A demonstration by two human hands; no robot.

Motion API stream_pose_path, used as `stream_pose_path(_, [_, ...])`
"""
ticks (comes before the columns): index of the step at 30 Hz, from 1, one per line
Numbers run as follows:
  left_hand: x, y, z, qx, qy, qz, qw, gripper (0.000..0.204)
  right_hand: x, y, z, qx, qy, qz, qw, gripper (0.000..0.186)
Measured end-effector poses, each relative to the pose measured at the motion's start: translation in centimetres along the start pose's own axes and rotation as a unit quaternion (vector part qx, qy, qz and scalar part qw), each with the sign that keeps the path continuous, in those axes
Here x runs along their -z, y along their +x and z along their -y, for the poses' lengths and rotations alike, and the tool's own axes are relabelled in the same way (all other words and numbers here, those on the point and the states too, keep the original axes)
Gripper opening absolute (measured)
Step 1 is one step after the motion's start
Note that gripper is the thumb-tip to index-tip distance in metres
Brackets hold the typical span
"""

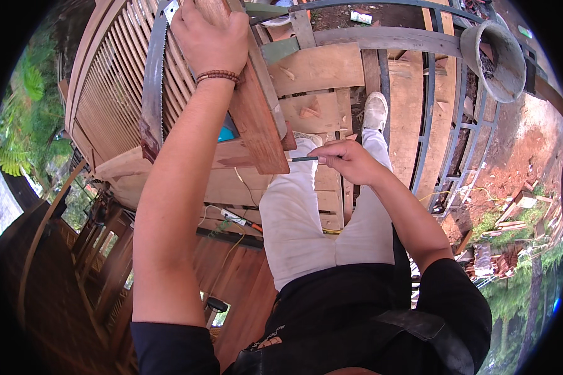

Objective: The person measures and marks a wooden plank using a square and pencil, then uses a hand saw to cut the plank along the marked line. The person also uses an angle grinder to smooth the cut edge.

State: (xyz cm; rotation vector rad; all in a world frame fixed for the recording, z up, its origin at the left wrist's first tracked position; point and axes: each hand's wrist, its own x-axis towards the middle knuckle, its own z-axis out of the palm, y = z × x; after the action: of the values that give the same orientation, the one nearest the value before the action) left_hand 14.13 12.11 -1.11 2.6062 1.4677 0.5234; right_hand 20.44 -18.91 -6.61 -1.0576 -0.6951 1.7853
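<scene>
My left hand (211, 42), with a beaded bracelet at its wrist, grips a reddish-brown wooden board (256, 125) near its far part; the fingertips are partly hidden. Just left of that hand a hand saw (152, 87) lies with its toothed blade along wooden slats. My right hand (344, 159) pinches a dark pencil (304, 159) between thumb and fingers. The pencil points left, its tip at or very near the board's near end; contact is hard to tell. A small blue thing (227, 131) shows beside the board.
A curved slatted wooden piece (112, 94) spreads at the left. Planks on a metal frame (428, 94) run under and past my feet. A round grey bucket-like container (494, 61) is at the far right. Cables (244, 187) and an orange-and-black tool (251, 224) lie below the board.
</scene>
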Motion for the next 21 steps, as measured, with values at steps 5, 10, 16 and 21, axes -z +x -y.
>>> stream_pose_path(5, [0.1,0.1,-0.1,-0.009,0.004,0.003,1.0,0.078,1.0,-1.9,0.1,0.022,-0.026,0.026,0.999,0.021])
stream_pose_path(10, [0.5,0.1,-0.4,0.015,-0.015,0.032,0.999,0.076,1.2,-5.8,-2.5,-0.157,0.155,-0.134,0.966,0.02])
stream_pose_path(16, [0.6,0.6,0.1,0.014,-0.013,0.055,0.998,0.086,-1.4,-8.6,-6.5,-0.187,0.135,-0.143,0.962,0.022])
stream_pose_path(21, [1.2,1.0,1.0,0.065,-0.107,0.081,0.989,0.09,-2.4,-9.0,-9.4,-0.202,0.087,-0.171,0.96,0.022])
